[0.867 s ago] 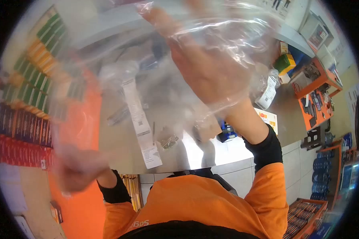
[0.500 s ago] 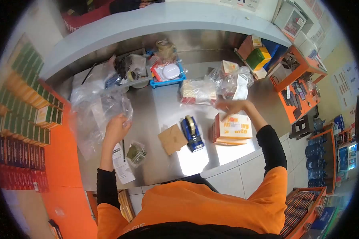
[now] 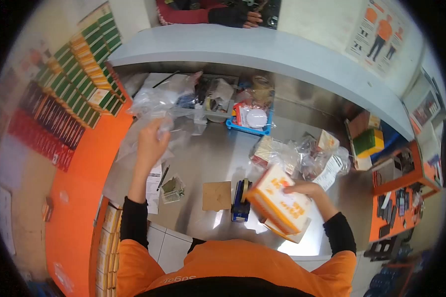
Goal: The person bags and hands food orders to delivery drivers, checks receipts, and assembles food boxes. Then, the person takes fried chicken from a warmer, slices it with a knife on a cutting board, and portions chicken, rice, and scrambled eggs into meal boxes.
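Note:
My right hand grips a white and orange cardboard box from its right side, holding it tilted above the steel counter. Part of a second box shows beneath it. At the left, my left hand is closed on a clear plastic bag that spreads over the counter. A blue tape dispenser stands just left of the held box, beside a square brown piece of card or paper. Near my left forearm lie a printed slip, a black pen and a small clear packet.
A blue basket and a grey tray hold supplies at the back. Plastic-wrapped packages lie right of centre. Stacked boxes line the left wall. Another person's gloved hand rests beyond the raised ledge.
My right hand has closed on the upper box and lifted and tilted it to the left. My left hand still holds the plastic bag. The camera view has shifted.

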`<move>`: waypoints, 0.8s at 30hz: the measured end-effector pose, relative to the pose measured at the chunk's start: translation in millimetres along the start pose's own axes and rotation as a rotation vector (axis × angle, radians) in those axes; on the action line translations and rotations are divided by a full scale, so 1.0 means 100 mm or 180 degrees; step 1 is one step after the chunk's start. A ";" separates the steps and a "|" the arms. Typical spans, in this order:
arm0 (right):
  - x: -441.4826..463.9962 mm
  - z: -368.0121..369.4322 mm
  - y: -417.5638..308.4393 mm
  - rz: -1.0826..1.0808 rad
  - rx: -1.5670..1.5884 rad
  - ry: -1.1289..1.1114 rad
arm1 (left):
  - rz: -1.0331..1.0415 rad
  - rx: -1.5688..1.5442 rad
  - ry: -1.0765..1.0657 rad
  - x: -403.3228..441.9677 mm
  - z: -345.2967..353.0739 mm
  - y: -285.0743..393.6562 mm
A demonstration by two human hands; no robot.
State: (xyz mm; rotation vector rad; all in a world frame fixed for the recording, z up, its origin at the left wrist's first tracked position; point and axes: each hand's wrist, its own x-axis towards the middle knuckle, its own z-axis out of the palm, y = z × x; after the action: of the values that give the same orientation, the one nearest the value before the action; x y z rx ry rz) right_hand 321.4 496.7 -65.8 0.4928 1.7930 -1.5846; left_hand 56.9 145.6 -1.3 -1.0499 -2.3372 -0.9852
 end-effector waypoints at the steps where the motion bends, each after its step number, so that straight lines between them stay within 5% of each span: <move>1: 0.12 0.21 -0.28 -0.0136 0.0216 -0.0183 | 0.0103 -0.0158 -0.0200 -0.12 -0.01 0.01; 5: 0.85 0.88 -1.13 -0.0327 0.1029 -0.1266 | 0.0294 -0.0786 -0.0845 -0.66 -0.28 0.63; 9: 1.52 1.42 -1.39 -0.0692 0.1922 -0.1512 | 0.0890 -0.0092 -0.1894 -1.47 -0.55 0.87; 11: 1.63 1.68 -1.45 -0.0946 0.2800 -0.0892 | 0.0843 -0.0954 -0.1663 -1.87 -0.23 0.94; 13: 1.89 1.90 -1.37 -0.1300 0.2969 -0.1103 | 0.0789 -0.1379 -0.1579 -2.10 0.16 1.07; 15: 2.00 2.12 -1.31 -0.1783 0.3334 -0.1084 | 0.0689 -0.1444 -0.1856 -1.91 0.29 1.32; 19: 1.87 2.21 -1.24 -0.1255 0.3560 -0.0760 | 0.0501 -0.2369 -0.2472 -1.16 -0.62 1.15; 20: 1.82 2.17 -1.19 -0.1285 0.3330 -0.0830 | -0.0115 -0.3326 -0.1729 -1.32 -0.76 0.57; 21: 1.81 2.15 -1.15 -0.1261 0.3326 -0.0813 | -0.1377 -0.2554 -0.0942 -1.57 -0.78 -0.13; 22: 1.79 2.13 -1.11 -0.1238 0.3179 -0.0868 | -0.1994 -0.1177 -0.0563 -1.01 -1.13 -0.07; 24: 1.80 2.16 -1.00 -0.1196 0.3089 -0.0885 | -0.1934 -0.0948 -0.1142 -1.09 -0.72 -0.77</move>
State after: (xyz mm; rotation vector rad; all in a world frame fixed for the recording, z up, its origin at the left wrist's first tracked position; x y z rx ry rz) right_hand 180.3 240.4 -126.2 0.3285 0.8408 -2.6109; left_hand 72.6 3.6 -50.7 -0.6505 -2.9644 -1.5027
